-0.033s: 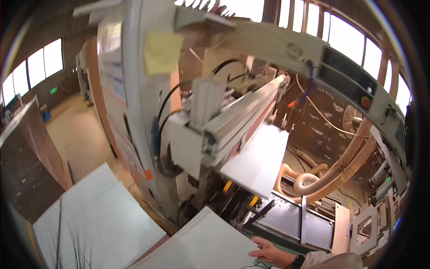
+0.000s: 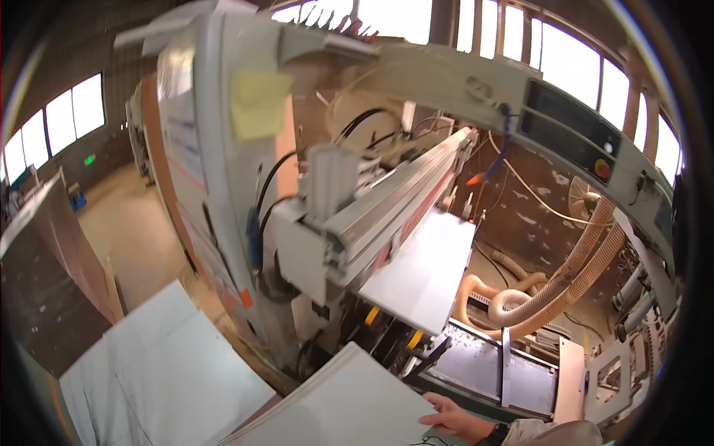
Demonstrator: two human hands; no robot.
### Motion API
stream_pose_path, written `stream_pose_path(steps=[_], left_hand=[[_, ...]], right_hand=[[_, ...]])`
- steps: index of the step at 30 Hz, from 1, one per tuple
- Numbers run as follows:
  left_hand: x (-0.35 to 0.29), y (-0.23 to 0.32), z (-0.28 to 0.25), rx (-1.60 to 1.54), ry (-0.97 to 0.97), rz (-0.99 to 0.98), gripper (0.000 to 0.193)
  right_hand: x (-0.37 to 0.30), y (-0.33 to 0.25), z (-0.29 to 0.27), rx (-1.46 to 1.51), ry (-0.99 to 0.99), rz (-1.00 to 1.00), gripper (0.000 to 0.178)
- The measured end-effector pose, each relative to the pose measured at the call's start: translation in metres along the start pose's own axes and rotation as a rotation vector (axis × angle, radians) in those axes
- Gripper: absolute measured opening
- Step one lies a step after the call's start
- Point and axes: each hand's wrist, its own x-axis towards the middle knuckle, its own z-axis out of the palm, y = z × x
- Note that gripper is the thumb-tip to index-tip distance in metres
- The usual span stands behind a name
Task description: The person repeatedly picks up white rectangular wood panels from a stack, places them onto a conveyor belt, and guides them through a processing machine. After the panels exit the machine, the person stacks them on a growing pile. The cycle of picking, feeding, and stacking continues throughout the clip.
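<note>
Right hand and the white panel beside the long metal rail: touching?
Apart. The head view shows a clear gap, with a black bar visible between the right hand and the white panel.

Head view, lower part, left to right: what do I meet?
Large pale panel → stack of pale panels → right hand at the stack's right edge → black wristband → tan board.

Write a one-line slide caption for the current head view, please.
Right hand at the edge of stacked white panels, another white panel beside the machine's metal beam.
</note>
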Motion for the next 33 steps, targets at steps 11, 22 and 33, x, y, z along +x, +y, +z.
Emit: stream_pose_path(steps=[11, 22, 33], left_hand=[[-0.177, 0.17, 0.107, 0.189, -0.097, 0.271, 0.071], [-0.173, 0.168, 0.309, -0.268, -0.278, 0.294, 0.06], [-0.085, 0.224, 0.373, 0.274, -0.519, 0.476, 0.038]], right_hand=[[0.019, -0.114, -0.175, 0.863, 0.337, -0.56, 0.078], [0.132, -0.172, -0.242, 0.469, 0.829, -0.698, 0.044], [0.214, -0.188, -0.213, -0.179, 1.002, -0.688, 0.074]])
